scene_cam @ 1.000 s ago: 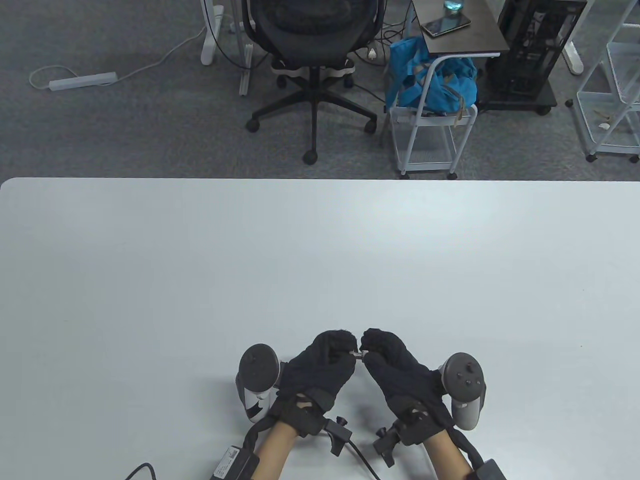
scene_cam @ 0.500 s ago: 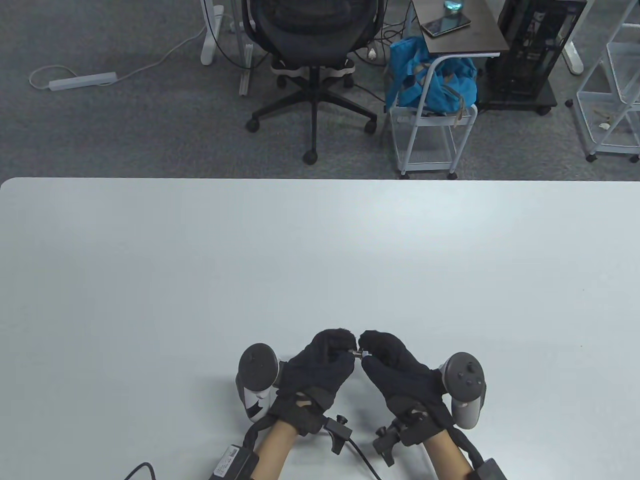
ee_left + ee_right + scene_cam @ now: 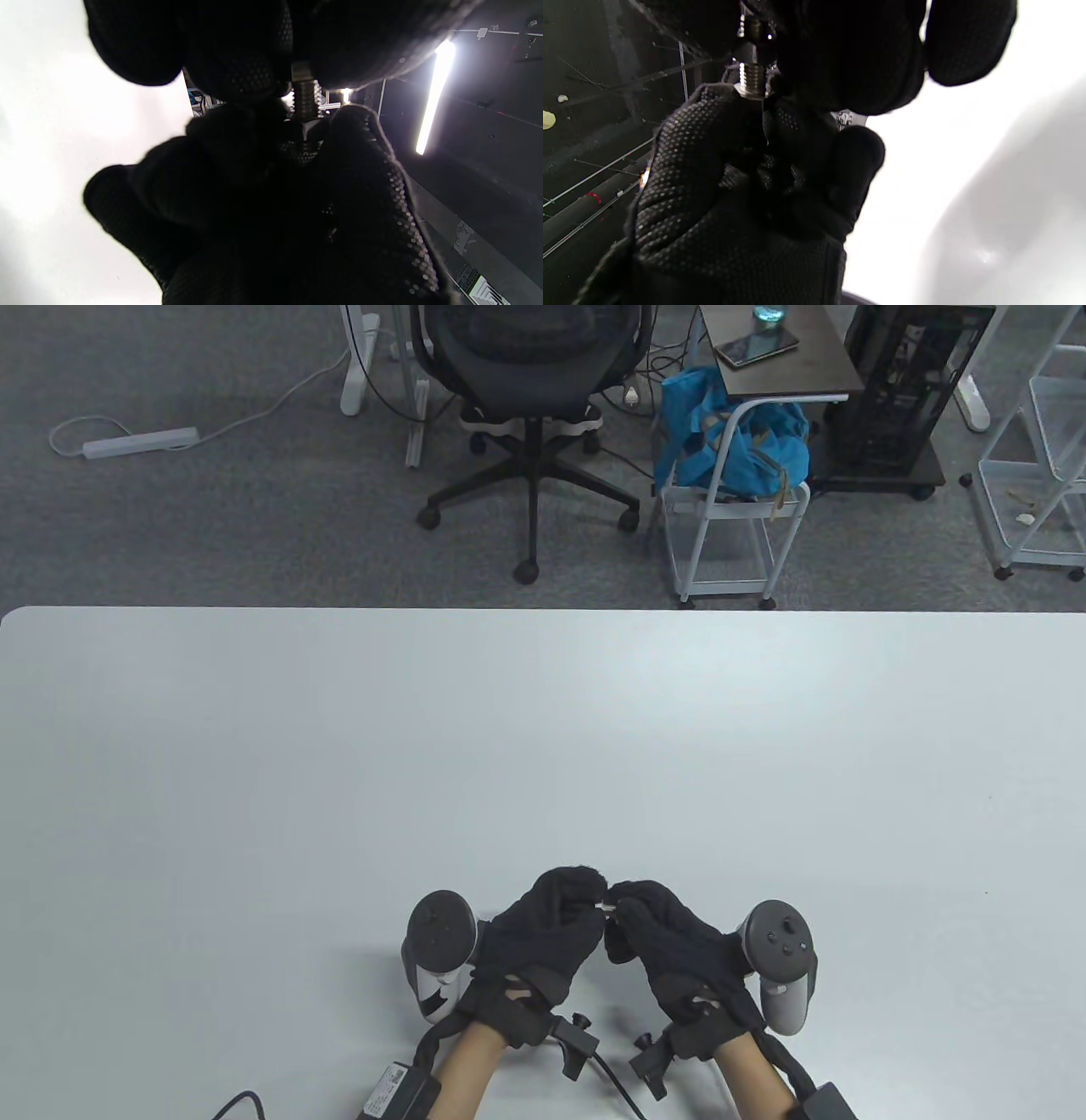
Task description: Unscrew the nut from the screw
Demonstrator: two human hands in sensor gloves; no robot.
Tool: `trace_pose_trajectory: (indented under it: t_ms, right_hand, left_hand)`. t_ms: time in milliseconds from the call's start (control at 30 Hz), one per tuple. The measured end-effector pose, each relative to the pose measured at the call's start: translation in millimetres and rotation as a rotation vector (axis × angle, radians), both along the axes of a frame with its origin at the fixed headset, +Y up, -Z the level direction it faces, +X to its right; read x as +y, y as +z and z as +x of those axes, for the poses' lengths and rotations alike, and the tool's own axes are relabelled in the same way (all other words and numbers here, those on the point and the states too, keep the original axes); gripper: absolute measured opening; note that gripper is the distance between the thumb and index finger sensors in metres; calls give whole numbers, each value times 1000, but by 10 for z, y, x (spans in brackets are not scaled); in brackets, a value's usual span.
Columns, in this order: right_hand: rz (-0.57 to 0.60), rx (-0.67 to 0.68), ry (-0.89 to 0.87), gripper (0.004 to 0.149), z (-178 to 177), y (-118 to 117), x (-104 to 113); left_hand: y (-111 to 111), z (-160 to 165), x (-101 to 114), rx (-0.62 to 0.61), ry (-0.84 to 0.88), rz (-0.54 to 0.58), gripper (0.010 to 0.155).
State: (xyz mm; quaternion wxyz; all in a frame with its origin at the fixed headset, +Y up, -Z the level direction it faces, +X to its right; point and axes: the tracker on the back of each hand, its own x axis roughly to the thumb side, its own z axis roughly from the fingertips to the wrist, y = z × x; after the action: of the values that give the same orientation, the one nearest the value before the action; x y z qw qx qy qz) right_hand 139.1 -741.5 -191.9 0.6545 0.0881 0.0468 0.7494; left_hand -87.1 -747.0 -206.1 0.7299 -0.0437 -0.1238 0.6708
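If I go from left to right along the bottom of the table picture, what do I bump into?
Left tracker → left hand → screw pinched between both hands → right hand → right tracker.

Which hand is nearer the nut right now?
Right. The right hand pinches the nut in its fingers. The left hand grips the screw at its other end, with a stretch of bare thread between it and the nut.
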Motion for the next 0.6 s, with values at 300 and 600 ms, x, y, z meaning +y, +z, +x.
trace_pose_trajectory:
  t_ms: [300,600]
  right_hand:
    - [83,40,-20,53,21,7,109]
    - [-8,19,5,58,8,5,-3]
  left_hand:
    - [10,-22,-2,17,27,-17,48]
    - [15,-11,1,10,16,-3,48]
